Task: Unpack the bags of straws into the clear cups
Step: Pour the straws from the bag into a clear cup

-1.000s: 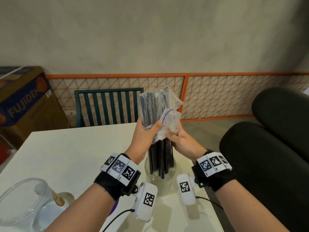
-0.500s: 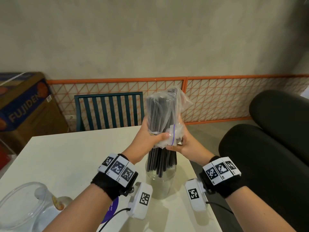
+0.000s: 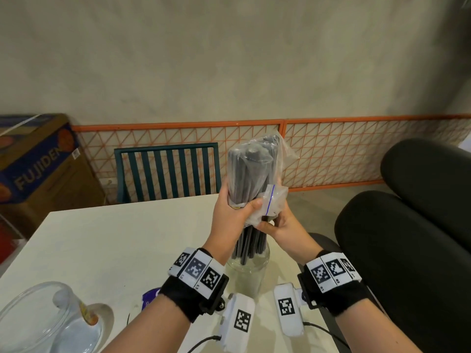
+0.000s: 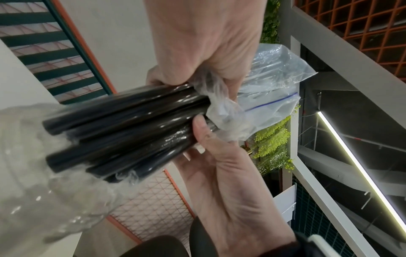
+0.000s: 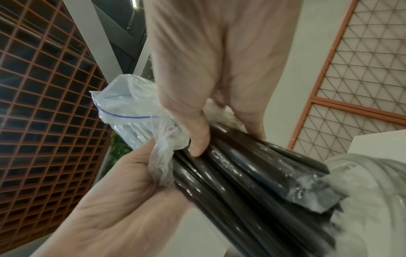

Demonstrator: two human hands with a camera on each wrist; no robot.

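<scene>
Over the worktop [image 3: 107, 240], the left hand [image 3: 230, 212] clasps the bag [image 3: 254, 169] of black straws [image 3: 248, 247] upright while the right hand [image 3: 281, 226] pinches its bunched mouth, apparently to peel it back; the straws' lower ends already stand in a clear cup [image 3: 248, 273].

Soft dim indoor light, wide-angle edge warp, wrist views motion-blurred

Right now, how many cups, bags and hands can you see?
Clear cups: 2, one under the black straws, one near the left table edge
Zip bags: 1
Hands: 2, left hand, right hand
Total: 5
</scene>
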